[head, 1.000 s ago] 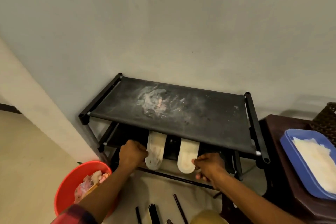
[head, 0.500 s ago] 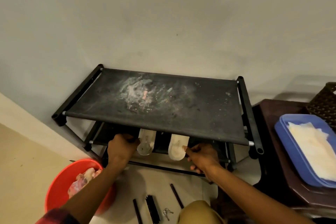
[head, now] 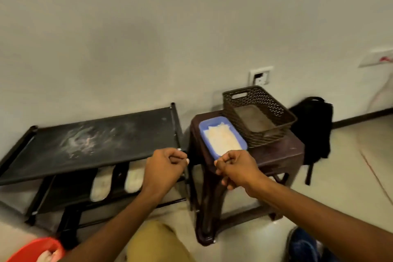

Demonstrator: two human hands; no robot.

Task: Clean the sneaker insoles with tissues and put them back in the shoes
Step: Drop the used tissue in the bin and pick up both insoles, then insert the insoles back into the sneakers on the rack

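Two pale insoles, the left one (head: 101,183) and the right one (head: 133,179), poke out from the lower shelf of a black shoe rack (head: 85,147); the shoes themselves are hidden in shadow. A blue tray (head: 203,132) holding white tissues (head: 222,139) sits on a dark brown stool (head: 282,155). My left hand (head: 164,168) hovers in front of the rack's right end, fingers curled shut, holding nothing visible. My right hand (head: 236,167) is a loose fist just in front of the blue tray's near end, also holding nothing.
A brown perforated basket (head: 257,115) stands behind the tray on the stool. A black backpack (head: 312,125) leans on the wall to the right. A red bucket (head: 32,250) with used tissues sits at the bottom left. Wall sockets (head: 260,75) are above the stool.
Both hands left the insoles on the lower shelf and rose to the right, toward the stool. The view swung right, bringing the basket and backpack into sight.
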